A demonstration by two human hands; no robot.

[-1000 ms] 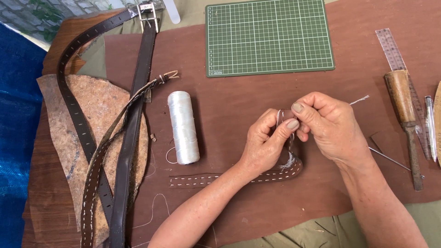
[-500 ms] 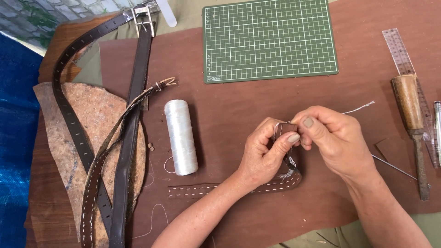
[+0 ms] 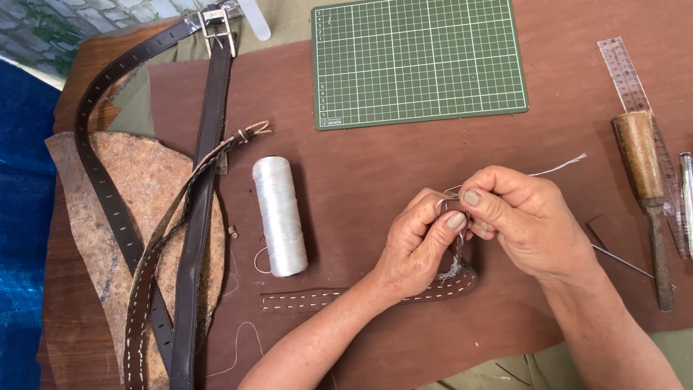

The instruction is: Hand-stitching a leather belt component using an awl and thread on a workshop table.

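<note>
Two hands: both are pinched on one small thing in the middle of the counter (image 3: 375,166).
Left hand (image 3: 419,245): its thumb and fingers are pressed tight on the bent end of a thin brown leather strap (image 3: 339,297) with white stitches.
Right hand (image 3: 530,224): its thumb and first finger squeeze the same strap end from the other side, touching the left hand.
Strap: most of it lies flat on the counter under the left hand, and its end curls up into both grips.
Thread end (image 3: 563,166): a thin white thread pokes out past the right hand, up and to the side.
Spool (image 3: 279,215): a roll of white thread lies on its side, near the left hand but not touching it.
Belts (image 3: 195,238): long dark brown belts lie crossed over a rough tan leather piece (image 3: 137,188), well apart from the hands.
Needle (image 3: 621,260): a thin metal pin lies just beside the right wrist.
Wood-handled tool (image 3: 646,195): it lies beyond the pin, at the right side of the counter.
Ruler (image 3: 624,68): a clear ruler lies next to the tool.
Cutting mat (image 3: 419,61): a green mat with white squares lies far from the hands, at the top.
</note>
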